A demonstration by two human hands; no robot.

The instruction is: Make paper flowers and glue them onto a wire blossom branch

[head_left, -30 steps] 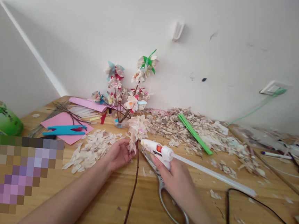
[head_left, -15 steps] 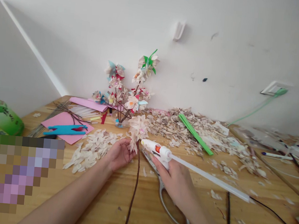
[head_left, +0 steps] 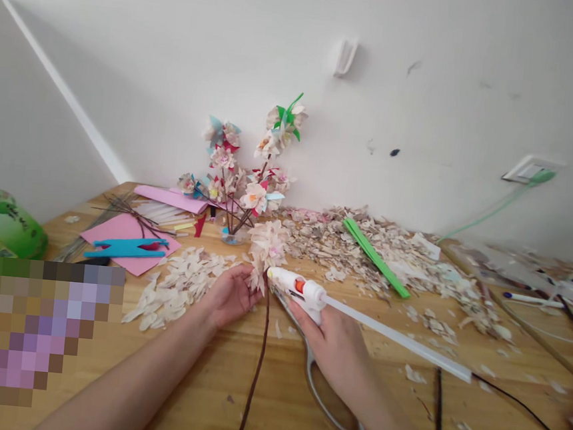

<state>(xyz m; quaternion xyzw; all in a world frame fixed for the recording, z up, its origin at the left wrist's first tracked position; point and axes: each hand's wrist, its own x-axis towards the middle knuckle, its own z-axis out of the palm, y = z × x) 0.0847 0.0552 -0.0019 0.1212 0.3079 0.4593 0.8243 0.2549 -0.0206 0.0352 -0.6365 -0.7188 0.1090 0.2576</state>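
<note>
My left hand [head_left: 235, 297] is closed on a handmade flower [head_left: 268, 243] with pale, papery petals, just under its bloom. A thin brown stem [head_left: 259, 366] hangs from that flower toward the table's front edge. In my right hand [head_left: 340, 347] is a white hot glue gun [head_left: 300, 286], a long glue stick [head_left: 396, 338] sticking out of its back. The gun's nozzle meets the base of the bloom, touching or nearly so. Grey-handled scissors [head_left: 318, 395] lie beneath the gun, partly covered by my right hand.
More such flowers [head_left: 255, 197] stand in a small clear holder [head_left: 232, 237] by the wall. Loose petals [head_left: 185, 283] lie left, with a larger heap [head_left: 314, 241] behind. Green strips [head_left: 377, 258], pink paper [head_left: 126, 261] with blue pieces [head_left: 130, 247], and a green package [head_left: 2, 223] surround the work.
The glue gun has shifted slightly left, its nozzle closer in under the bloom. Both hands keep their hold, and the rest of the scene stays nearly the same.
</note>
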